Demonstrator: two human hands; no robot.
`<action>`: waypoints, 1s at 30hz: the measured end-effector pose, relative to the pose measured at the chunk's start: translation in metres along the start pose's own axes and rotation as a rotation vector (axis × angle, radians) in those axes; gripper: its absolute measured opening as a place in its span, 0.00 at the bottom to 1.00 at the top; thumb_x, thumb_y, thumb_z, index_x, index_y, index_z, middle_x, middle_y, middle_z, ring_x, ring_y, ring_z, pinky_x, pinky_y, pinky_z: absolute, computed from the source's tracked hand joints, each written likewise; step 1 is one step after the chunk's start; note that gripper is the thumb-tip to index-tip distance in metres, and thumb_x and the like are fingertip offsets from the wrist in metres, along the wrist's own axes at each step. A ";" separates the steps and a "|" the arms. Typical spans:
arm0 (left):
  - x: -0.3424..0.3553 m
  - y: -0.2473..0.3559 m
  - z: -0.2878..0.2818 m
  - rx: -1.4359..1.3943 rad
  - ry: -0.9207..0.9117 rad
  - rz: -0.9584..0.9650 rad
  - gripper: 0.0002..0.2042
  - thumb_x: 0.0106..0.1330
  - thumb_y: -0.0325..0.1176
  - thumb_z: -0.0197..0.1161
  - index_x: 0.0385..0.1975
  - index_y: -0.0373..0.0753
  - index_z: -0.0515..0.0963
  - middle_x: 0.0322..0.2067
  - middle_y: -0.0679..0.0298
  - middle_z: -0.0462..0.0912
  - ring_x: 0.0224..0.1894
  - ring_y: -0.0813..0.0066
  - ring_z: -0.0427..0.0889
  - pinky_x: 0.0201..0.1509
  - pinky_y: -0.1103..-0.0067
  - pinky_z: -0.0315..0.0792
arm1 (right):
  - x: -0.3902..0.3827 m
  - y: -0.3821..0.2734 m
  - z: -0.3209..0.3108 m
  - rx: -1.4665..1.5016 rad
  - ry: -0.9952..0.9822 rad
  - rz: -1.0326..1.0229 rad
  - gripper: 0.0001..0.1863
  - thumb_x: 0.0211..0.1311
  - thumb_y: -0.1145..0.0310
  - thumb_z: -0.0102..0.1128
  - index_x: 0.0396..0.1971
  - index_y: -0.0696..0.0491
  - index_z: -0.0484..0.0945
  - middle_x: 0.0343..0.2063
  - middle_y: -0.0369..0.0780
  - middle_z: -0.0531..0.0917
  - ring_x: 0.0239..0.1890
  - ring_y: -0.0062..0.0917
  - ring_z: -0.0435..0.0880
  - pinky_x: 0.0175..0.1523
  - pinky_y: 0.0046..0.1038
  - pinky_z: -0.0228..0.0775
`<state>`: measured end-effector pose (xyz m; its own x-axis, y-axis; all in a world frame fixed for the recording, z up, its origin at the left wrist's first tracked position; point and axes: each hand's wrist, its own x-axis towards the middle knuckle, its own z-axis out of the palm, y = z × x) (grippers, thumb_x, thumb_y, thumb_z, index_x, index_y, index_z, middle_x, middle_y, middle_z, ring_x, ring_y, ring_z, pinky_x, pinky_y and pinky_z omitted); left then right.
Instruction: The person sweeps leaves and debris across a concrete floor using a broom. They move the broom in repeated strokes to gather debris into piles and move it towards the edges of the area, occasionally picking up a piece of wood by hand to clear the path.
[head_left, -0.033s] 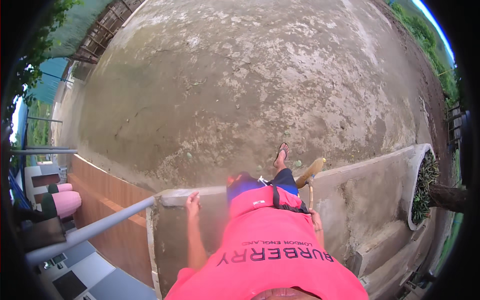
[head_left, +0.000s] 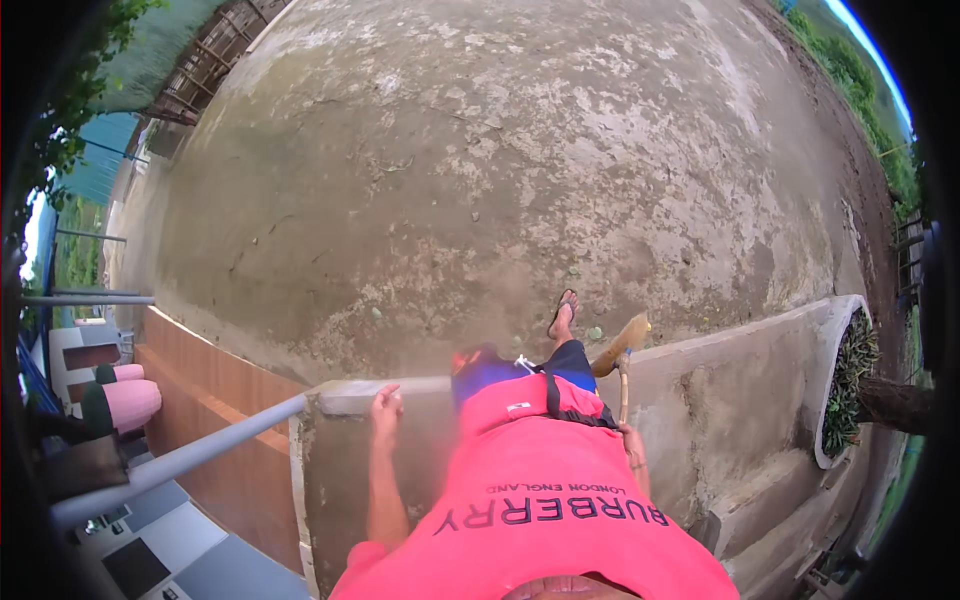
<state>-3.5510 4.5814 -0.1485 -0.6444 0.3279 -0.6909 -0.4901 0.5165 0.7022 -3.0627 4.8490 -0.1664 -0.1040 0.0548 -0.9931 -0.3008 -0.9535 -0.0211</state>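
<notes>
Beside my hip, my right hand (head_left: pixel 630 440) grips the upright handle of a straw broom (head_left: pixel 621 345), whose pale bristles lie against the top of a concrete ledge. My left hand (head_left: pixel 387 405) hangs with loosely curled fingers and nothing visible in it, near a low wall's capped top (head_left: pixel 355 398). My sandaled foot (head_left: pixel 562 315) is on the weathered concrete floor (head_left: pixel 480 190). My pink shirt fills the lower middle, and part of my right hand is hidden beside it.
A grey metal railing (head_left: pixel 200 455) runs at the lower left beside an orange-brown surface (head_left: pixel 200 420). Pink-and-green rounded objects (head_left: pixel 130 405) sit further left. A planter with plants (head_left: pixel 845 385) and a tree trunk (head_left: pixel 895 400) are on the right. A wooden fence stands at top left.
The foot, ledge and planter sit a few pixels lower in the picture, a very slight shift of view. My hands hold nearly the same positions.
</notes>
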 end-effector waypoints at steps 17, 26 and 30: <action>0.125 0.182 0.354 0.845 -0.918 -0.874 0.20 0.71 0.46 0.50 0.54 0.41 0.75 0.41 0.63 0.81 0.39 0.74 0.80 0.45 0.72 0.75 | -0.004 -0.530 0.272 -0.748 -0.218 -0.349 0.09 0.68 0.62 0.52 0.34 0.51 0.67 0.18 0.31 0.69 0.14 0.14 0.66 0.17 0.19 0.60; 0.308 0.439 0.859 0.626 -1.048 0.048 0.33 0.72 0.59 0.38 0.58 0.32 0.68 0.29 0.59 0.80 0.31 0.71 0.79 0.40 0.74 0.73 | -0.025 -0.625 0.332 -0.610 -0.278 -0.628 0.13 0.64 0.62 0.58 0.37 0.57 0.71 0.18 0.31 0.71 0.17 0.12 0.68 0.20 0.20 0.62; 0.225 0.450 0.980 0.532 -1.294 -0.198 0.32 0.72 0.56 0.40 0.65 0.34 0.58 0.46 0.48 0.78 0.43 0.65 0.80 0.51 0.74 0.72 | -0.019 -0.660 0.310 -0.181 -0.445 -0.664 0.11 0.64 0.66 0.57 0.39 0.56 0.68 0.19 0.30 0.71 0.11 0.10 0.65 0.14 0.16 0.58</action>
<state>-3.3409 5.6626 -0.1563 0.5364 0.5494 -0.6406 -0.0433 0.7760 0.6293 -3.1565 5.5689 -0.0983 -0.3358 0.7009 -0.6292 -0.2787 -0.7121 -0.6444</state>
